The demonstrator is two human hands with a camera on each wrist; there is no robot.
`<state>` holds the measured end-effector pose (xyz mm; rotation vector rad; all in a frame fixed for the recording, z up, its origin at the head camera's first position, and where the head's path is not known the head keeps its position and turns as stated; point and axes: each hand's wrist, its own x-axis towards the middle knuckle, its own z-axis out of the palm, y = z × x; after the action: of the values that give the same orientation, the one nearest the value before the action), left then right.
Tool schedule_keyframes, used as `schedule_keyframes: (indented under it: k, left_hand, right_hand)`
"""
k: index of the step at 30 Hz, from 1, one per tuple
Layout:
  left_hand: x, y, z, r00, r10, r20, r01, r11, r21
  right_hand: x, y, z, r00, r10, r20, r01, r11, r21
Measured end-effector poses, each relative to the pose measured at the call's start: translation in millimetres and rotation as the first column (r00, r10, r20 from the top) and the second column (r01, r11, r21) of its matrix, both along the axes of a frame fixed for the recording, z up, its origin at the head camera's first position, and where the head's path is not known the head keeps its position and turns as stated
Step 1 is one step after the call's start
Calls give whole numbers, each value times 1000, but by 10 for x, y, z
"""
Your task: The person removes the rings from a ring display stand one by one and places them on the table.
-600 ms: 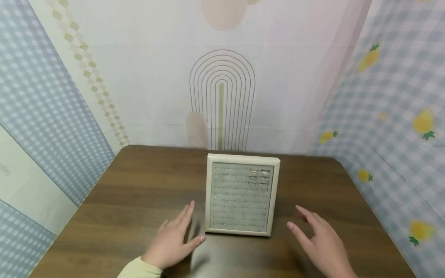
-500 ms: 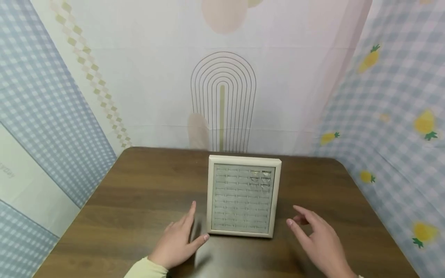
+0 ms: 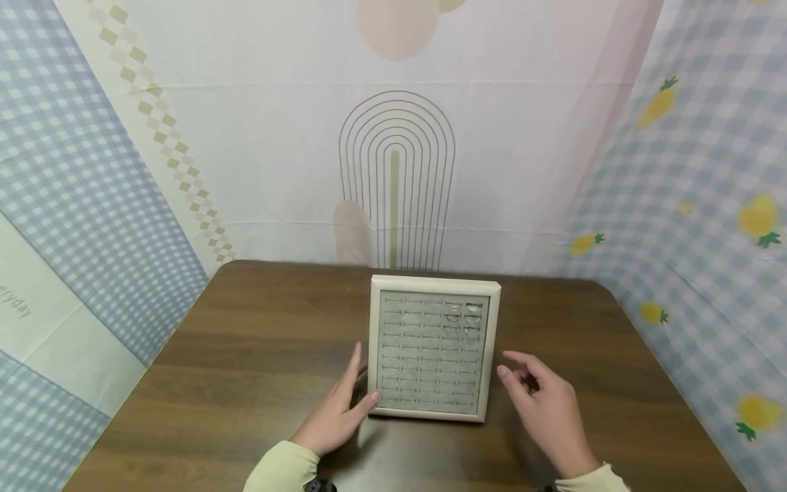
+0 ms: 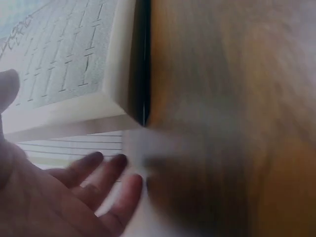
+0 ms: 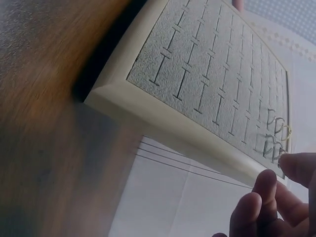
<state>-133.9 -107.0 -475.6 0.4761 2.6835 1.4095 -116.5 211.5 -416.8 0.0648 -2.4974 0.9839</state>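
A ring display board with a cream frame (image 3: pixel 435 281) stands at mid-table, leaning back. Its grey slotted pad (image 3: pixel 430 369) faces me, and several rings (image 3: pixel 470 316) sit in the upper right slots. My left hand (image 3: pixel 337 413) is at the board's lower left, thumb overlapping the frame's edge and fingers extended beside it. Loosely bent fingers (image 4: pixel 129 195) show below the frame in the left wrist view. Right of the board, my right hand (image 3: pixel 544 410) has bent fingers and holds nothing; in the right wrist view its thumb (image 5: pixel 296 168) overlaps the corner near the rings (image 5: pixel 275 140).
The dark wooden table (image 3: pixel 258 328) has rounded far corners. Behind it hangs a pale cloth (image 3: pixel 277 157) with an arch pattern. Blue checked cloth (image 3: pixel 695 225) with pineapples closes off the right side, and another checked cloth (image 3: pixel 92 171) the left.
Both hands have moved inward toward the board, the left thumb now overlapping its lower left edge. The right hand's fingers have come closer to its right side. The board stays put.
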Motion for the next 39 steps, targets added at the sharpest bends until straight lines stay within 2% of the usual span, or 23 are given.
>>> schedule_keyframes:
  k: [5,9,14,18,22,27,31,39]
  left_hand:
    - [-86,52,-48,999,-33,-22,35,992,125]
    - [-101,84,-49,1000,-18,-24,22,986,162]
    - [-51,116,66,1000,-8,14,5,976,218]
    - [14,130,180,1000,-24,17,18,950,312]
    - [52,137,200,1000,-7,24,-2,928,373]
    - [80,142,177,999,25,41,-39,925,379]
    - [91,147,171,998,36,49,-51,926,375]
    - [111,191,187,999,7,44,-23,926,376]
  right_hand:
    - [-33,-37,-4,1000,-2,-1,2,1000,-24]
    - [-58,-56,22,1000,-2,-12,2,1000,-22]
    - [-133,-68,116,1000,-7,-24,6,1000,-23]
    - [-223,-68,212,998,-11,-63,9,1000,-26]
    - [-290,-77,295,997,-23,-79,21,999,-30]
    - [-346,-120,358,994,-31,-101,28,999,-28]
    - [-406,-166,414,992,2,-129,-3,1000,-8]
    - [-475,-220,522,993,50,-103,-42,996,74]
